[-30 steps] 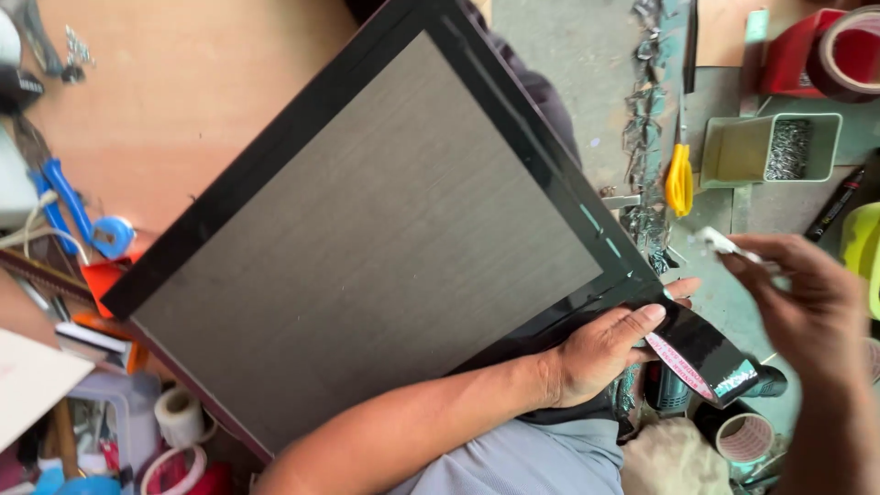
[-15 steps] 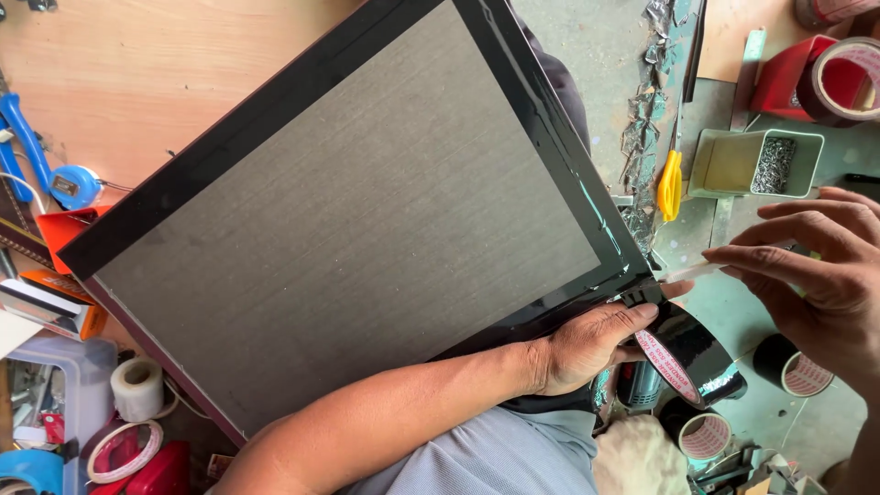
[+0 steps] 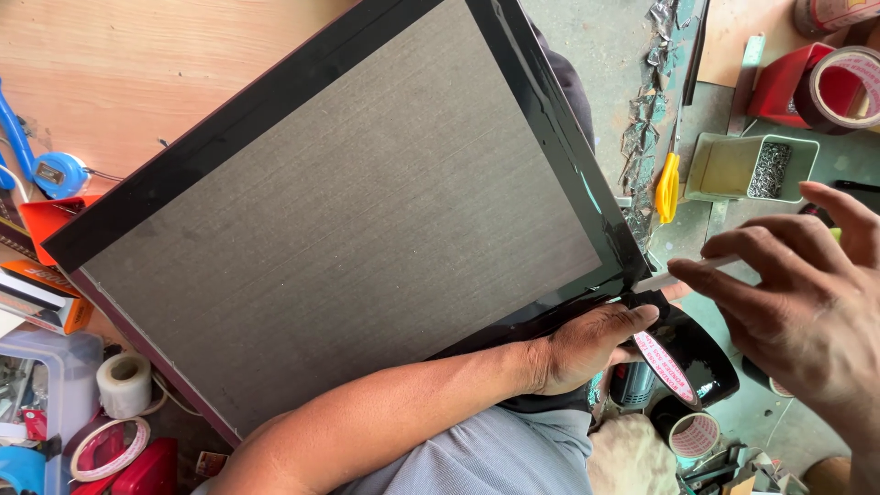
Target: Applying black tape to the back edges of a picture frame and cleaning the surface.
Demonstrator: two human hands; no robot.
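Grey cloth of a shirt [image 3: 495, 454] is showing nearest the camera, and above it the left hand [image 3: 587, 344] is pressing its curled fingers onto the lower corner of the framed panel [image 3: 348, 229], thumb along the black tape on its edge. A roll of black tape [image 3: 687, 362] is hanging just beside that hand, touching the corner; whether the fingers are gripping the roll cannot be told. The right hand [image 3: 807, 293] is pinching a thin white blade [image 3: 683, 273], fingers closed together on it, with the tip meeting the tape at the panel's corner. Half a second ago that hand was sitting higher and further from the corner; now it is lying lower and closer, and the panel is filling more of the view. Beyond, on the table [image 3: 137, 73], a blue tape measure [image 3: 60, 174] is lying at the left, while a yellow-handled tool [image 3: 667, 183], a green tray [image 3: 733, 170] of small screws and a red tape roll [image 3: 839, 87] are sitting at the right.
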